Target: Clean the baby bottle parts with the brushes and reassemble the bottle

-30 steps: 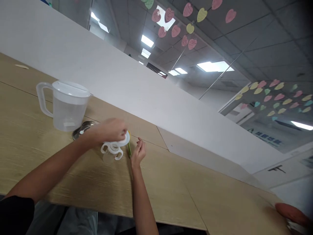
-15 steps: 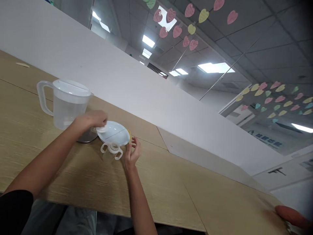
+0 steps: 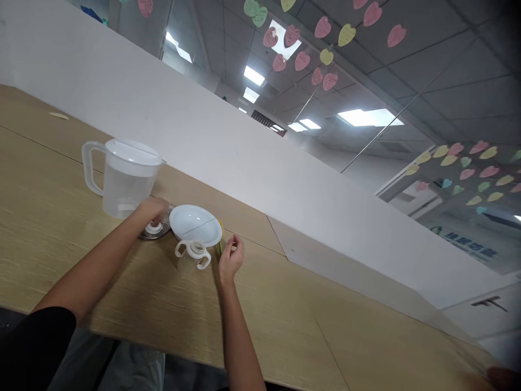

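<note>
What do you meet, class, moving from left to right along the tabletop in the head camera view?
clear plastic pitcher with a lid → round white dish → right hand

plastic jug (image 3: 129, 190) – clear, glossy | metal dish (image 3: 161, 232) – shiny | wood-grain tbl (image 3: 49, 217) – matt

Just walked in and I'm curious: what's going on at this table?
A person's left hand is on a small white cap sitting on a metal dish. Their right hand is beside a two-handled cup and a white dish. A lidded plastic jug stands nearby.
</note>
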{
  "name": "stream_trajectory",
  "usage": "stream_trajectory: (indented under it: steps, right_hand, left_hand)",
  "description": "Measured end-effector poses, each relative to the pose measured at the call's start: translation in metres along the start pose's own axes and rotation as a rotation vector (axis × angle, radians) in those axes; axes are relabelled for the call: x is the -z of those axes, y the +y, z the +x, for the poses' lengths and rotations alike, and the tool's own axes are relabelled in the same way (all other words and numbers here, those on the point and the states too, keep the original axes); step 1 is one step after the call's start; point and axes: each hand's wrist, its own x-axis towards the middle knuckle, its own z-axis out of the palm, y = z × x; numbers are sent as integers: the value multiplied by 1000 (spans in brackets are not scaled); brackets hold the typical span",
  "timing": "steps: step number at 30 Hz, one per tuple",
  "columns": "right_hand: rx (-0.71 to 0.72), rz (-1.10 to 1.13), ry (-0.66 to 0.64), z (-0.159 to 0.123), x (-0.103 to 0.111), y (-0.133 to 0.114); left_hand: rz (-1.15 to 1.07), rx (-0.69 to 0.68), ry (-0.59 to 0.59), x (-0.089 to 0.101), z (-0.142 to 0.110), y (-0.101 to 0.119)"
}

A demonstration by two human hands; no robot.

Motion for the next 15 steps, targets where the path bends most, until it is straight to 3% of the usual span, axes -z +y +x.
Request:
stream_trajectory:
  steps: [5, 10, 15]
  right_hand:
    - [31, 51, -13, -2, -4, 3]
    - [120, 59, -5, 0, -4, 2]
    - [210, -115, -272, 19, -8, -15]
  left_hand:
    - [-31, 1, 15, -1, 5, -11]
    - [-68, 28, 30, -15, 19, -17]
    - [-116, 17, 120, -29, 32, -18]
